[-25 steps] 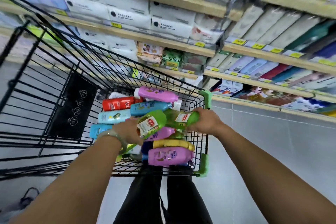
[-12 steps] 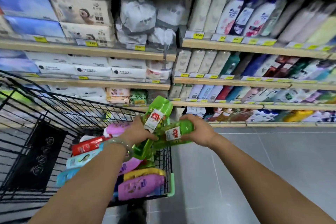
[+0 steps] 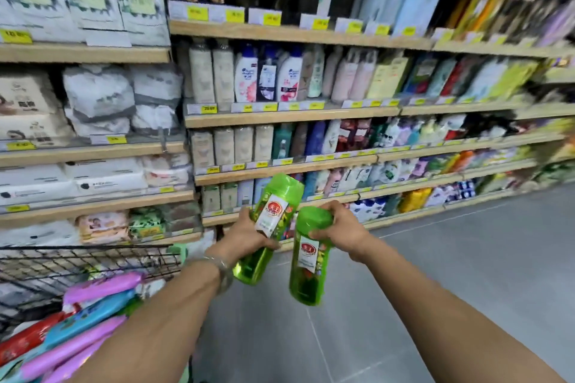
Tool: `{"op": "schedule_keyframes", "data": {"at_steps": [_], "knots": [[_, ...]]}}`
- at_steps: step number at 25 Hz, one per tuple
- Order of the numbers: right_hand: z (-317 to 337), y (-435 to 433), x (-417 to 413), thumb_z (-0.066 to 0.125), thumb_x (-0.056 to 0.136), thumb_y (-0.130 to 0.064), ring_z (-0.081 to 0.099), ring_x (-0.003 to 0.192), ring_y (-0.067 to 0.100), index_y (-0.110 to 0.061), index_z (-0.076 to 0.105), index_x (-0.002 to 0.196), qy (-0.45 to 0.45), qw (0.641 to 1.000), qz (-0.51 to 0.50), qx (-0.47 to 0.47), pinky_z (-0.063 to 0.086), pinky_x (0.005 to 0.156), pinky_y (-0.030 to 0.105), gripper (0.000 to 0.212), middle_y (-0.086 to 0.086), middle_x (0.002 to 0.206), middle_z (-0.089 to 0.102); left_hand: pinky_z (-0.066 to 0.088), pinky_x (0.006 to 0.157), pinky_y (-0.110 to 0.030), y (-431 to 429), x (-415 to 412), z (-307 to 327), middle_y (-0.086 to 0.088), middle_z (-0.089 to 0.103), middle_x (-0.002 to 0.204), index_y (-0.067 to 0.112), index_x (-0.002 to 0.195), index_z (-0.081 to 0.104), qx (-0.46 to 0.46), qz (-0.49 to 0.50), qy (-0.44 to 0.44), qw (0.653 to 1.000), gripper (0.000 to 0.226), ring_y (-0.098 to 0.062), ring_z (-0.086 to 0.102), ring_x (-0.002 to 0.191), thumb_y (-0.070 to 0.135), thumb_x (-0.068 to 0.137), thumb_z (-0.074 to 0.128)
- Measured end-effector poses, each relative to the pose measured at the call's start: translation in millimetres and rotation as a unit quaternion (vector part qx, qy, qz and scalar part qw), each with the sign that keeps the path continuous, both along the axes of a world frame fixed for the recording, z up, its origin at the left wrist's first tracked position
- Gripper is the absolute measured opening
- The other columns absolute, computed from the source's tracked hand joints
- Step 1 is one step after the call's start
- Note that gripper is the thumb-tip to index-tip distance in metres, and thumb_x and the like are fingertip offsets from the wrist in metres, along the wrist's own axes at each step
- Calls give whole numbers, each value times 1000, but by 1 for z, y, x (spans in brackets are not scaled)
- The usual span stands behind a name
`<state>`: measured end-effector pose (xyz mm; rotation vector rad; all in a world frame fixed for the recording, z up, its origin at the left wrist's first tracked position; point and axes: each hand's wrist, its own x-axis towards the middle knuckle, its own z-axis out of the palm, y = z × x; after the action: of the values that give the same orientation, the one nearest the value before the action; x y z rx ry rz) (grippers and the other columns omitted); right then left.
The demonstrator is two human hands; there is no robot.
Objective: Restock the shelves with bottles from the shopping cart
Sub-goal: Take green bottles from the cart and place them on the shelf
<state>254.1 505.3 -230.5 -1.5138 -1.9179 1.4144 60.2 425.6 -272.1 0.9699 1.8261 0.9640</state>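
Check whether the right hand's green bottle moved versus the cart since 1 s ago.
Yes. The right hand has carried the green bottle out of the shopping cart, rightward, over the floor.

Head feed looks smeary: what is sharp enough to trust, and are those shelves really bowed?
Head view: the translucent green plastic bottle gripped by the left hand and the matching green bottle in the right hand are fairly sharp; head view: the wooden shelves smear into motion blur toward the right edge; head view: their boards bow, likely wide-angle distortion; lighting is even.
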Motion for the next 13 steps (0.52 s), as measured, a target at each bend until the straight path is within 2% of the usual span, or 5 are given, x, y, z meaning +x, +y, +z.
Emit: {"op": "schedule_keyframes", "data": {"at_steps": [3,5,7,9,13], "knots": [[25,31,42,78,74,1,65,85,30,-8,47,118,37,997,-56,43,59,66,42,55,16,108,61,43,66,-24,47,35,21,8,60,94,13,111,45,21,-54,4,998,75,-10,57,86,20,53,92],[44,51,61,77,75,-1,64,85,27,-12,48,117,63,992,-83,73,59,66,39,52,11,106,61,52,75,-29,77,56,38,7,68,98,15,111,53,44,-83,-3,996,82,-8,64,87,35,43,94],[62,77,78,77,77,-4,67,89,31,-18,48,115,86,987,-99,93,59,73,45,50,9,107,62,54,86,-36,111,77,55,6,70,96,21,104,57,69,-88,-27,993,66,-10,67,88,31,50,93],[79,108,94,76,79,-7,67,91,34,-24,46,116,99,984,-102,106,58,75,49,50,8,108,62,51,86,-33,152,97,71,7,69,92,25,94,55,89,-91,-44,991,50,-13,66,88,23,58,90],[105,189,120,74,82,-10,67,93,30,-24,42,118,95,979,-113,137,59,76,42,51,12,111,63,53,92,-39,259,119,92,5,69,107,22,112,56,136,-114,-31,984,94,-13,66,98,57,32,90]]}}
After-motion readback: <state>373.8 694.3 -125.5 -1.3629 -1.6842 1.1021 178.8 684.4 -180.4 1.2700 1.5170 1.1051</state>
